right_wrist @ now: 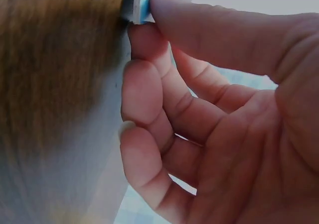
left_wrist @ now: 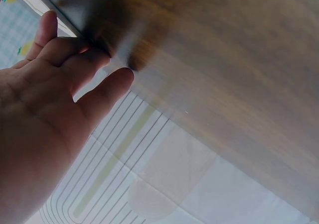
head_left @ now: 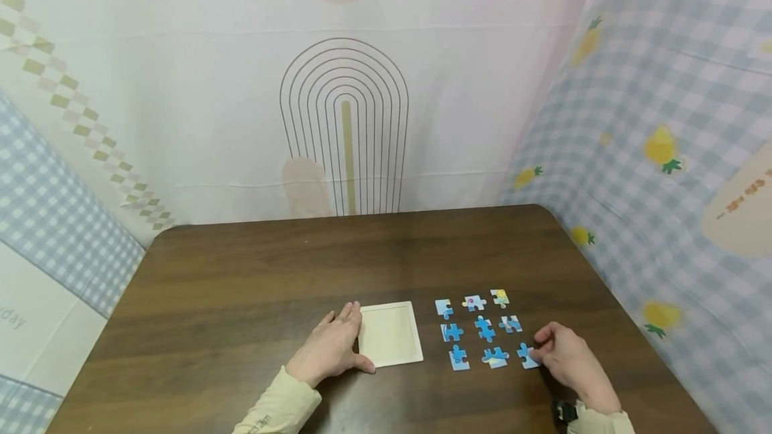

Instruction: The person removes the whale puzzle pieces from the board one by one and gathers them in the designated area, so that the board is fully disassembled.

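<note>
My left hand [head_left: 330, 347] lies along the left edge of a square, cream-coloured puzzle tray [head_left: 417, 333], its thumb at the near left corner. In the left wrist view the fingers [left_wrist: 107, 92] reach out fairly straight beside the tray's edge. With thumb and fingertips, my right hand [head_left: 567, 357] pinches a blue corner puzzle piece [head_left: 527, 356] at the near right of the laid-out pieces. Up close in the right wrist view, the thumb presses on the puzzle piece [right_wrist: 143, 2] while the other fingers curl near the tabletop. Most of its picture is out of that view.
Several other puzzle pieces, such as a blue middle piece [head_left: 485, 329] and a yellow-patterned one [head_left: 500, 297], lie apart in rows right of the tray. The brown wooden table [head_left: 253, 280] ends at patterned cloth walls [head_left: 458, 106] behind and on both sides.
</note>
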A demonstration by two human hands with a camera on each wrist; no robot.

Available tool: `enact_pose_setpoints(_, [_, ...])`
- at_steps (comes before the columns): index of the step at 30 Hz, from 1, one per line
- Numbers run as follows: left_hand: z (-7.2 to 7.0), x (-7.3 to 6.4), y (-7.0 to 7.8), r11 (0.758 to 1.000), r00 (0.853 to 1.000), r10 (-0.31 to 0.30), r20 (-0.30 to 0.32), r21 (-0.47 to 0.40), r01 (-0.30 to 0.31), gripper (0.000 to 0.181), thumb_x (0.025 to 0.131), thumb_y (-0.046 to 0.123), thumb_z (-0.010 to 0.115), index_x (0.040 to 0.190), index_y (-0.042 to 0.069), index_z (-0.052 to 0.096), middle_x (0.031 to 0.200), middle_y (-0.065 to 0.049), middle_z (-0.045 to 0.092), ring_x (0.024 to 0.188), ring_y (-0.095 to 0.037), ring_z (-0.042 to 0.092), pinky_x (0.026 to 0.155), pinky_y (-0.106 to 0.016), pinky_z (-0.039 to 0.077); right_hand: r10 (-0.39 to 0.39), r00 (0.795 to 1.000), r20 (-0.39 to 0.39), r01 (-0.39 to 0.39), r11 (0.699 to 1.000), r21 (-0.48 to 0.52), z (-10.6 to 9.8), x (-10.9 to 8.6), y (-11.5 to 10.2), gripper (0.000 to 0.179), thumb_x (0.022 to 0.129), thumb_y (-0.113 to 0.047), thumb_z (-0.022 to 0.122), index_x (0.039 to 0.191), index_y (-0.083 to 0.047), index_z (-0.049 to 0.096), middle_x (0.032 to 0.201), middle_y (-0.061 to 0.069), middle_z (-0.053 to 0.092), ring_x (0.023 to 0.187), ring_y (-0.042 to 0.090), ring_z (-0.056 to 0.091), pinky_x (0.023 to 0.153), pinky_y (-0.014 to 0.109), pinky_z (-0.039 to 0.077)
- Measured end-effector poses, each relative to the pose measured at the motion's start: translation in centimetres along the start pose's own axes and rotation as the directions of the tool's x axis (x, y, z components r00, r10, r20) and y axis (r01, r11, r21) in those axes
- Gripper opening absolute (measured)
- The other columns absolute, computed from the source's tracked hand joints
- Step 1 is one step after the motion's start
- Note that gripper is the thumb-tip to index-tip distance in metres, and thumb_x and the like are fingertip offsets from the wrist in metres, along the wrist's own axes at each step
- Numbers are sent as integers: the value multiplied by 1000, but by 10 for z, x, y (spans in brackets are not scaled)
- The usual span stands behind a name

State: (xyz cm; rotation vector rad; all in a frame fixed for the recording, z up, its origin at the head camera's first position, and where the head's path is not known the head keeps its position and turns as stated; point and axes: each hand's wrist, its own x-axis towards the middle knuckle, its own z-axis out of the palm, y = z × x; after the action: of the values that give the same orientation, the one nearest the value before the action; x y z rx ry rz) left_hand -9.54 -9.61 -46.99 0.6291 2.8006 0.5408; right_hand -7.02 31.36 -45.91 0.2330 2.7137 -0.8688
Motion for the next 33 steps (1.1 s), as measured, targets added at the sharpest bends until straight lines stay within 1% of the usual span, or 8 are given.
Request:
enact_pose_setpoints(2, [0,1,0,1000,1000,0,1,1,0,107,67,50,84,141,-13,38,147,-29,37,139,-37,34,111,-55,29,11,1000,9,-11,1000,-5,0,0,-2,17,83,10,57,98,2,54,76,4,57,75,18,62,67,37,47])
enact_pose_setpoints(10, [-1,3,-1,1000,1000,3,0,4,-3,108,66,51,83,141,-13,38,147,-29,37,139,-37,34,110,-56,29,59,998,32,-57,997,-51,-1,1,-8,15,89,4,59,102,1,53,79,2,60,71,15,59,64,37,45])
enact_pose_setpoints(15, [0,4,-1,1000,1000,0,6,5,0,108,66,51,83,141,-13,38,147,-29,37,139,-37,35,110,-56,30,55,998,22,-53,996,-74,-1,2,-7,17,88,-3,65,102,-1,54,78,1,59,69,15,56,63,39,46])
enact_pose_setpoints(20, [-2,4,-1,1000,1000,1,3,2,-1,108,66,50,84,141,-13,38,147,-29,38,139,-37,35,110,-56,30,55,998,26,-54,997,-60,1,4,-4,17,88,1,62,102,-2,53,80,2,57,71,16,57,64,39,44])
enact_pose_setpoints(22, [-2,4,-3,1000,1000,-2,0,-3,2,108,66,49,84,141,-13,38,147,-28,38,139,-36,35,110,-56,30,46,999,18,-44,997,-59,3,7,-5,18,87,3,60,102,-2,53,79,2,55,71,16,56,64,38,43])
enact_pose_setpoints(27, [-1,3,-9,1000,1000,6,-12,-16,-7,109,66,49,84,142,-13,36,147,-29,38,138,-37,36,109,-57,30,-4,999,-38,2,998,-69,8,9,-5,18,87,-3,65,101,-3,53,79,2,51,68,17,51,62,37,42])
enact_pose_setpoints(31, [1,2,-13,999,1000,17,-5,-31,-17,112,66,49,84,143,-13,33,148,-28,37,138,-37,36,109,-57,30,-37,996,-80,35,999,-18,10,10,-4,17,85,0,64,100,-2,55,80,3,52,69,17,51,64,35,43])
enact_pose_setpoints(33, [1,2,-15,998,1000,17,-5,-61,-17,114,68,50,83,145,-13,29,147,-27,39,139,-36,35,110,-56,29,-57,992,-111,59,998,7,9,10,-3,17,86,-1,65,101,-1,56,81,3,54,70,17,52,64,34,44])
